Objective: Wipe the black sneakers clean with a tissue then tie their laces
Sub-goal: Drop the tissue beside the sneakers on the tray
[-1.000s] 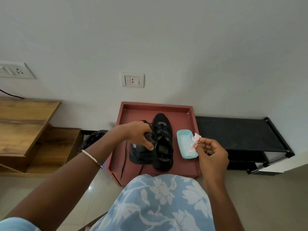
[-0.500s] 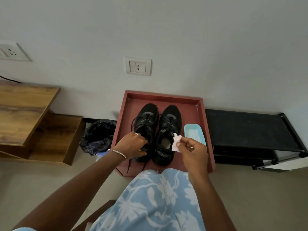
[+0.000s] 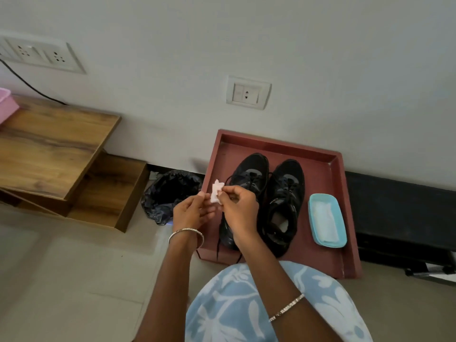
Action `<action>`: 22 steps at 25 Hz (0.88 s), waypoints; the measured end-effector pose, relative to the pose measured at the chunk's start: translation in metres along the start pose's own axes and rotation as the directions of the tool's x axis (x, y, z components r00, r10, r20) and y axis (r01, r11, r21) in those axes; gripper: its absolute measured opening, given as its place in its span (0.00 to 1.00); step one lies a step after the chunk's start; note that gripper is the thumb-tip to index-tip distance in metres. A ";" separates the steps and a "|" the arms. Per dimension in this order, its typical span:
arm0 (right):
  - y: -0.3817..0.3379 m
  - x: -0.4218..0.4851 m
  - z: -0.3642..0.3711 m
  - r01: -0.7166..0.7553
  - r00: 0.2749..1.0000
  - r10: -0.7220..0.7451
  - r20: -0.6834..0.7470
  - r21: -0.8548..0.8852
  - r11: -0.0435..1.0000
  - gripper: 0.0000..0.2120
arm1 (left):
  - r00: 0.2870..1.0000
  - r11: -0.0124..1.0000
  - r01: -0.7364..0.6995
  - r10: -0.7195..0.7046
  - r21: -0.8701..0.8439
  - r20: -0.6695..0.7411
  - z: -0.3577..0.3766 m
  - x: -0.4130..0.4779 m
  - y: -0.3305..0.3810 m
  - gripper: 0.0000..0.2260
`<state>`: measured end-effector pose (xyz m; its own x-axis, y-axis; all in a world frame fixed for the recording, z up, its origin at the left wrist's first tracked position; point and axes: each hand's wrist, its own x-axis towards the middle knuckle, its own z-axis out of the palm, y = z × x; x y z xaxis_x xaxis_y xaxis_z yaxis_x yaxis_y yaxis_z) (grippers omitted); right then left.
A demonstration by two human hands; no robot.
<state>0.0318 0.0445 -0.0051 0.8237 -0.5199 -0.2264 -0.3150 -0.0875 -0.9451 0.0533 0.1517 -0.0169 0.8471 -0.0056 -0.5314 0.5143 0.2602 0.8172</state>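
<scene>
Just above the left hand, whose fingers lie loosely open and hold nothing, the right hand pinches the crumpled tissue, likely to refold a fresh face, while the black sneakers sit just right of both hands.

Soft, even, moderately bright indoor light. The plain white painted wall renders a flat grey-white. A faint, diffuse shadow falls on it just left of the red-brown rectangular tray, indicating light from the right. The pair of black mesh sneakers loses detail in its darkest parts. The small crumpled white tissue is slightly soft-edged. Wide-angle distortion visibly tilts the white multi-socket wall plate at the upper-left edge.
</scene>
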 end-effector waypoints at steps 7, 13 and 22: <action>-0.013 0.072 0.120 0.011 0.987 0.020 0.157 -0.196 0.981 0.08 | 0.907 0.995 -0.055 0.014 -0.086 -0.421 -0.052 0.063 0.033 0.06; -0.011 0.094 0.110 -0.103 0.983 0.130 0.131 -0.198 0.975 0.14 | 0.839 0.998 0.005 0.029 0.061 -0.544 -0.074 0.088 0.027 0.08; 0.014 0.010 -0.078 -0.171 0.975 0.195 -0.110 0.195 0.966 0.11 | 0.906 0.977 -0.103 0.168 0.184 -0.389 -0.008 0.039 0.007 0.08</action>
<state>-0.0006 -0.0285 -0.0019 0.6895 -0.6174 -0.3787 -0.3530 0.1701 -0.9200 0.0887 0.1611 -0.0338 0.8020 0.4140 -0.4305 0.4405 0.0768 0.8945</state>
